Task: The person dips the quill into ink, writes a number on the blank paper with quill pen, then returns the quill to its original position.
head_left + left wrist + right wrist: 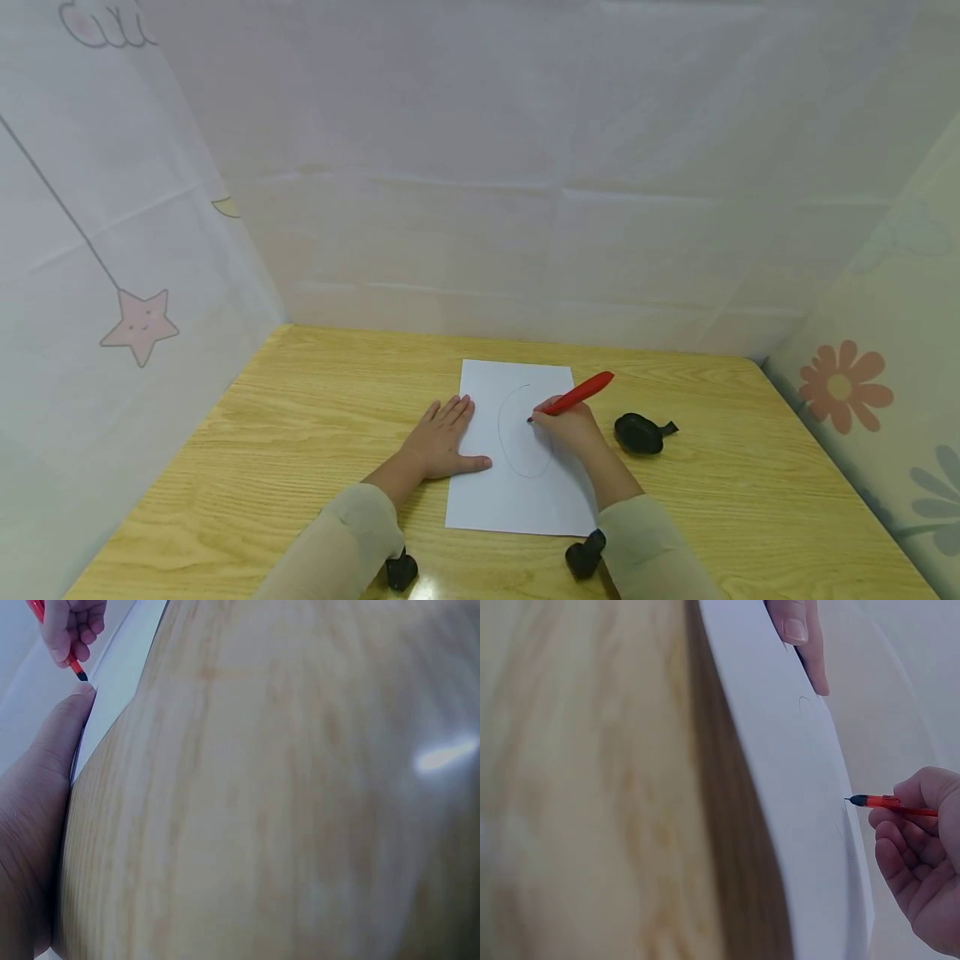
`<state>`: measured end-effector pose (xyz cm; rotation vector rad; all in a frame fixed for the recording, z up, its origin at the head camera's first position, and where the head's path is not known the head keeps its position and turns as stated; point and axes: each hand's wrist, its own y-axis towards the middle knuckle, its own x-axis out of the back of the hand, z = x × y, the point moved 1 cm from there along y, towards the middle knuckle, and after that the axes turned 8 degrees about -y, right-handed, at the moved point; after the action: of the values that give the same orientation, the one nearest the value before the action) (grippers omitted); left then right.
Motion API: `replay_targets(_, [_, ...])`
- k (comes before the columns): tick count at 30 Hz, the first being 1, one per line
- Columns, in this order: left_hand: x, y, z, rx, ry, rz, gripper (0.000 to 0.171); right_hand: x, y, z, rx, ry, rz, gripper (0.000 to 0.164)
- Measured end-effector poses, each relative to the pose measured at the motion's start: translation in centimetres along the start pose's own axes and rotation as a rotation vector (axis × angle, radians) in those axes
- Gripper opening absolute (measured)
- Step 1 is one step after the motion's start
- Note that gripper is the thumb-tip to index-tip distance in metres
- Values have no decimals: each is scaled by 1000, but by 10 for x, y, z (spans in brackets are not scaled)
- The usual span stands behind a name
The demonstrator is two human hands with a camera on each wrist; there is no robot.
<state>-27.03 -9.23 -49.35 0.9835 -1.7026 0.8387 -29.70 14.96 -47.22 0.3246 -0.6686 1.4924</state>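
A white sheet of paper (487, 508) lies on the wooden table, bearing a thin, open oval line. My right hand (573, 429) pinches a red pen (585, 392) with a dark tip, between thumb and fingers. Its tip is at the right part of the oval, close over the paper; the right wrist view shows the pen (889, 802) from the side. My left hand (442, 442) rests flat with fingers spread across the sheet's left edge, its thumb on the paper. In the left wrist view the left thumb (64, 727) points toward the pen tip.
Right of the paper sits a black rounded object (639, 433) with a short strap-like tab. The wooden table (322, 400) ends at pale fabric walls (525, 208) at the back and sides. Small black devices (583, 557) are at both wrists.
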Motion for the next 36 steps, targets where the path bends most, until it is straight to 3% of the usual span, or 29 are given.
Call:
replay_targets(28, [-10, 5, 8, 3, -29, 1, 109, -11, -3, 11, -30, 1, 15, 16])
replay_targets(36, [-4, 4, 4, -5, -4, 10, 107, -14, -7, 14, 31, -1, 5, 13])
